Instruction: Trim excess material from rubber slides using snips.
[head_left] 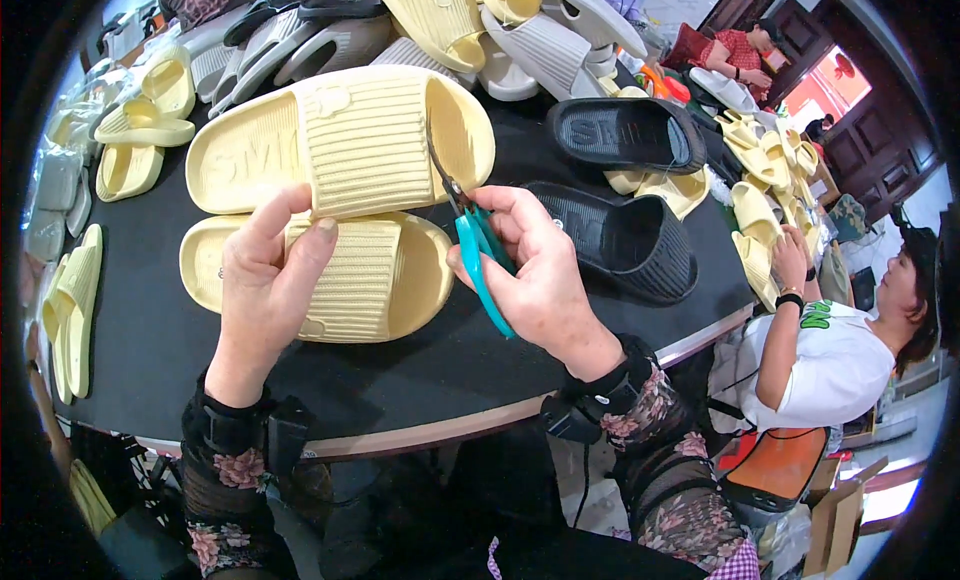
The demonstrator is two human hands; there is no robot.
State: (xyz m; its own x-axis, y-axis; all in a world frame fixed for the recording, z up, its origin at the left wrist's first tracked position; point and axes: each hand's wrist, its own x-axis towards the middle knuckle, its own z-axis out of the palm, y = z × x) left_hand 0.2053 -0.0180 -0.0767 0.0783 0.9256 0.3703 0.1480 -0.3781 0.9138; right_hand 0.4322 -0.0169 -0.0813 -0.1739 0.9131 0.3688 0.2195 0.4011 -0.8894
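A pale yellow ribbed slide slipper (365,145) lies sideways across the black tabletop, its wide strap upward. My left hand (265,285) pinches its near edge between thumb and fingers, by the strap's side. Teal-handled scissors (486,295) are in my right hand (540,270), fingers closed round the handles. Their dark blades point away from me and lie over the strap's right edge, at the slipper's opening. Whether the blades touch the strap, I cannot tell. A second yellow slide slipper (345,280) lies nearer to me, partly hidden behind my left hand.
Two black slippers (625,240) lie right of my right hand. Grey and yellow slippers (545,55) are heaped at the back. More yellow slippers (75,310) sit along the left. At the right, a co-worker (825,360) handles yellow slippers; another person (740,60) is farther off.
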